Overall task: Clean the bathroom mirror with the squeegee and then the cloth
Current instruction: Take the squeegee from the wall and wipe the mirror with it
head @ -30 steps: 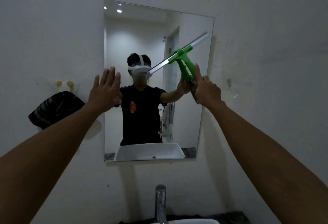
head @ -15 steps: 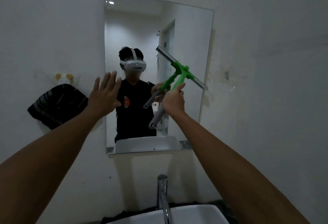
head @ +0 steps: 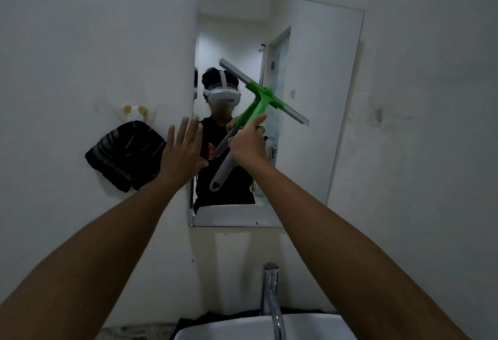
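A rectangular mirror (head: 318, 75) hangs on the white wall. My right hand (head: 249, 145) grips the green and grey squeegee (head: 262, 102) at its handle, in front of the mirror's lower middle. The blade runs slantwise from upper left to lower right, and the grey handle end points down-left. My left hand (head: 184, 151) is flat with fingers spread, at the mirror's left edge. A dark striped cloth (head: 125, 153) hangs on the wall left of the mirror.
A chrome tap (head: 270, 296) rises over a white basin (head: 229, 329) at the bottom edge. A small yellow and white wall hook (head: 134, 112) sits above the cloth. The mirror reflects a person wearing a headset and a door behind.
My right hand has moved from the mirror's right edge toward its middle and lower. The squeegee blade has swung from rising rightward to sloping down rightward. The left hand stays at the left edge.
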